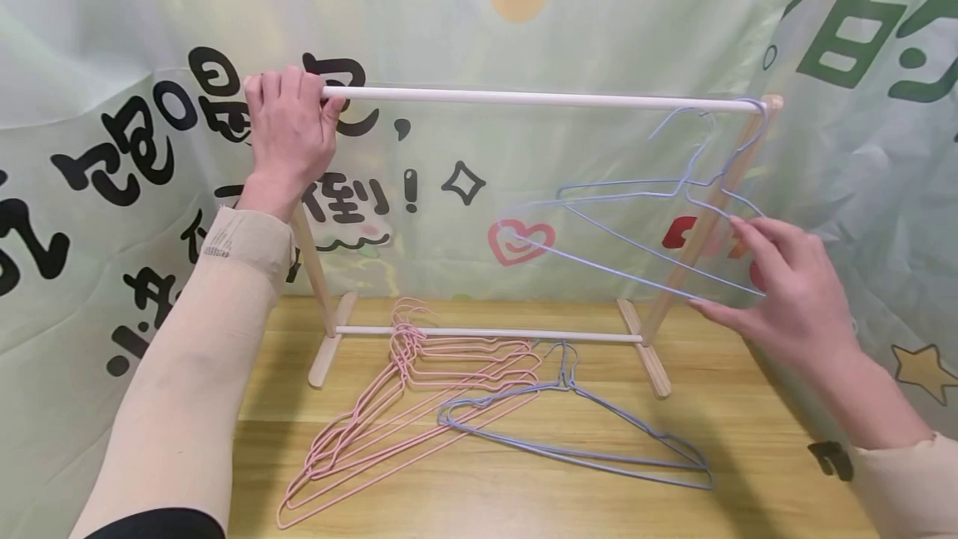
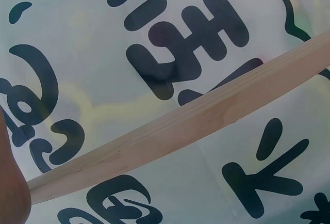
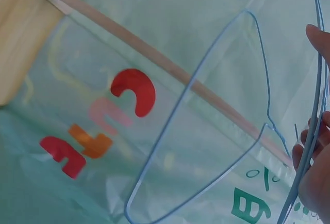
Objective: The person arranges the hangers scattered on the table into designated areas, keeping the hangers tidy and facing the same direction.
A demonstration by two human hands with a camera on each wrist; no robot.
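Observation:
My left hand point(image 1: 292, 127) grips the left end of a drying rack's white top rail point(image 1: 524, 98), fingers over it. At the right, my right hand point(image 1: 801, 298) holds a blue wire hanger point(image 1: 599, 264) by its end, thumb on the bottom bar and fingertips at the shoulder. The held hanger's hook is close to the rail, left of the right post. A second blue hanger point(image 3: 265, 64) hangs from the rail's right end, partly overlapping the held one in the head view. In the right wrist view my right hand's fingers curl at the held wire.
Several pink hangers point(image 1: 337, 456) lie on the wooden table point(image 1: 599, 514), hooks against the rack's lower white bar point(image 1: 486, 333). Blue hangers point(image 1: 584, 456) lie beside them, overlapping. Wooden feet point(image 1: 651, 364) support the rack. A printed cloth point(image 1: 449, 23) stands behind.

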